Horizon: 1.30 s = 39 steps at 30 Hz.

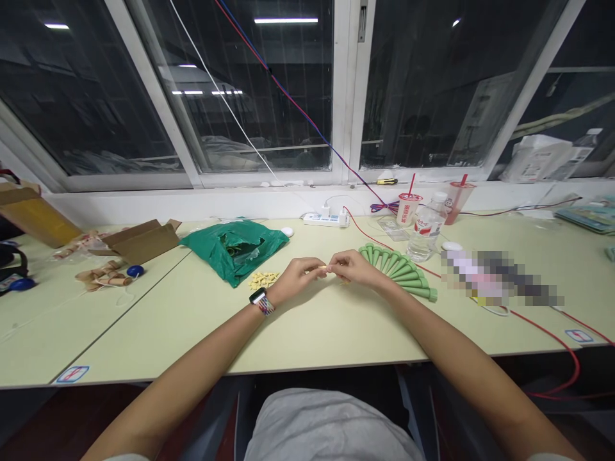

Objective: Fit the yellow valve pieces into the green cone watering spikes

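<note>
My left hand (298,276), with a watch on its wrist, meets my right hand (354,265) above the middle of the table. Both are closed, fingertips pinched together around a small yellow piece (325,267), mostly hidden by the fingers. Beside my left hand lies a pile of small yellow pieces (263,280). Just right of my right hand, several green tapered sticks (396,270) with wider round ends are spread in a fan. Behind the pile sits a crumpled green plastic bag (254,246), its torn mouth showing dark contents.
Behind the sticks stand a water bottle (426,227) and two drink cups with straws, the nearer cup (409,208) being white and red. A power strip (327,219) lies by the window. A cardboard box (141,241) and wooden toys (103,276) are left. A red cable (542,317) crosses the right.
</note>
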{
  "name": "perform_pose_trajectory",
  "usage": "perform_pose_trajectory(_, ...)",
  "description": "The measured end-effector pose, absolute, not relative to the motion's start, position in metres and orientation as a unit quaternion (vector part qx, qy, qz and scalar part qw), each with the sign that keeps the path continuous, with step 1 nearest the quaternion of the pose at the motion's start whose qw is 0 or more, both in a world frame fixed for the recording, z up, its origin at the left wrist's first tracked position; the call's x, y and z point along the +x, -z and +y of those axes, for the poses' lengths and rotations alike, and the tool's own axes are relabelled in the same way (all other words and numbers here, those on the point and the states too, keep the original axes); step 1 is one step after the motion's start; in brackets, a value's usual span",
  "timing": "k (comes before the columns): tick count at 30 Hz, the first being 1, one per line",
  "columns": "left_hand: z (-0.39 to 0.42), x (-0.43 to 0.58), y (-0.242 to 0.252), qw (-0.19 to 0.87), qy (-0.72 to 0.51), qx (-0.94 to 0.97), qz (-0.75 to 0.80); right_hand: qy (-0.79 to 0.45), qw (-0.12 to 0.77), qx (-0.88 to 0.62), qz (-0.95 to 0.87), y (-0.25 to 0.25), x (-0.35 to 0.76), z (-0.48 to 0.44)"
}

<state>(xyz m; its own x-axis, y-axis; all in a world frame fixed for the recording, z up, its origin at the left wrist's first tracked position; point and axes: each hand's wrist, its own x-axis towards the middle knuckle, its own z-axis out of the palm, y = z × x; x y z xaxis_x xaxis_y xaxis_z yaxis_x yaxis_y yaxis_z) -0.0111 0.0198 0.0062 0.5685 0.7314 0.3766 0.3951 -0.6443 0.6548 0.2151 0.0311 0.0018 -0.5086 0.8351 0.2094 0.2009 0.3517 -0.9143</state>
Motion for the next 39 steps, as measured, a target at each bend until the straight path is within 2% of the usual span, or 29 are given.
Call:
perform_pose_trajectory(6,0.022,-0.013,-0.007,0.333,-0.295,0.825,0.348,-0.405,0.348,-0.345,-0.772,0.004,0.219,0.036)
perform_pose_trajectory(10,0.029,-0.013,-0.001,0.386,-0.297,0.811,0.323,-0.285,0.355,-0.33,-0.827,0.004,0.221,0.034)
perform_pose_trajectory(13,0.031,-0.013,0.003,0.373,-0.305,0.814,0.324,-0.173,0.345,-0.332,-0.861,0.003,0.222,0.031)
perform_pose_trajectory(15,0.032,-0.013,0.004,0.338,-0.316,0.821,0.335,-0.148,0.34,-0.345,-0.862,0.003,0.222,0.03)
perform_pose_trajectory(20,0.031,-0.013,0.002,0.302,-0.322,0.829,0.344,-0.164,0.348,-0.34,-0.858,0.005,0.218,0.032)
perform_pose_trajectory(27,0.032,-0.011,0.005,0.34,-0.327,0.798,0.376,-0.213,0.4,-0.311,-0.835,0.011,0.215,0.037)
perform_pose_trajectory(39,0.032,-0.013,0.005,0.278,-0.373,0.809,0.359,-0.206,0.421,-0.324,-0.822,0.012,0.215,0.036)
